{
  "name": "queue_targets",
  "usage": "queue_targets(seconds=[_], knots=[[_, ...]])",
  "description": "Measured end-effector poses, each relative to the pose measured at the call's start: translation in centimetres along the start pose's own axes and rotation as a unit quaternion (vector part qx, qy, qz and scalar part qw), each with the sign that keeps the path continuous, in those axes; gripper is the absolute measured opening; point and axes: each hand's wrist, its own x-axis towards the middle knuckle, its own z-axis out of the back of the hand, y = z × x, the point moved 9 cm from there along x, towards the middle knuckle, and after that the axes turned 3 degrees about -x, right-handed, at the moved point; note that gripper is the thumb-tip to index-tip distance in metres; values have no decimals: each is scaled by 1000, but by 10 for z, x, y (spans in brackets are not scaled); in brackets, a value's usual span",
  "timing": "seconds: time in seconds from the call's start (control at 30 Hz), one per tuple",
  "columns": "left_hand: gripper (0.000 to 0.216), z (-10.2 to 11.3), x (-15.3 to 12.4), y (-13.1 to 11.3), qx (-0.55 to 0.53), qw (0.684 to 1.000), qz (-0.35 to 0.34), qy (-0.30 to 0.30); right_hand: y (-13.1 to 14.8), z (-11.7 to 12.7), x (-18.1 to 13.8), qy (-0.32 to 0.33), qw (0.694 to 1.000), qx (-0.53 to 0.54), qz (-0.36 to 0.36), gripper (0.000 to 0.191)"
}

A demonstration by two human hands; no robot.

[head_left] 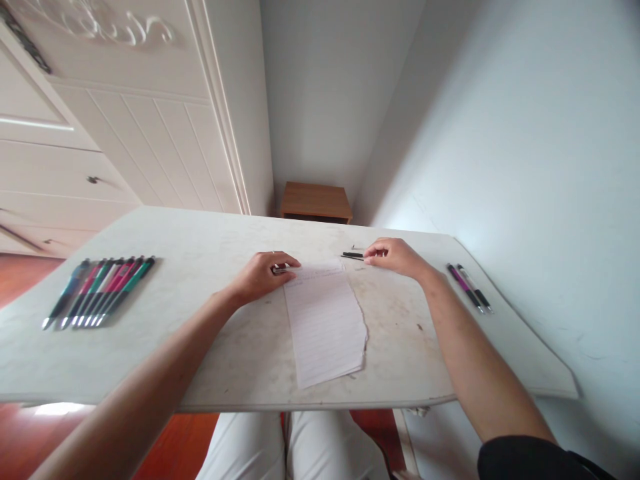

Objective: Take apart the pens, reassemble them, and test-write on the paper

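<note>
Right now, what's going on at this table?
A person sits at a white table. The left hand pinches a small pen part at the top corner of a lined sheet of paper. The right hand touches a dark pen piece. A row of pens lies left, two pens right.

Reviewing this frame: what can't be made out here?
Head view only:
- Small dark piece under the left hand: mostly covered by the fingers; what it is can't be told.
- Dark pen part at the right hand: too small to tell whether it is gripped or only touched.
- Writing on the lined paper: too faint to read.
- Row of pens: overlapping, so the count is unsure.
</note>
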Motion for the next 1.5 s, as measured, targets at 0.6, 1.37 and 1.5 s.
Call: queue_targets(seconds=[0.6, 1.37, 1.5], knots=[[19, -4, -3, -1, 8, 1000, 22, 14, 110, -77, -13, -18, 978, 179, 107, 37], [17, -5, -1, -20, 2, 999, -37, -1, 121, -81, -17, -54, 983, 80, 155, 27], [19, -3, -1, -23, 13, 999, -42, 2, 119, -82, -16, -50, 986, 75, 143, 30]])
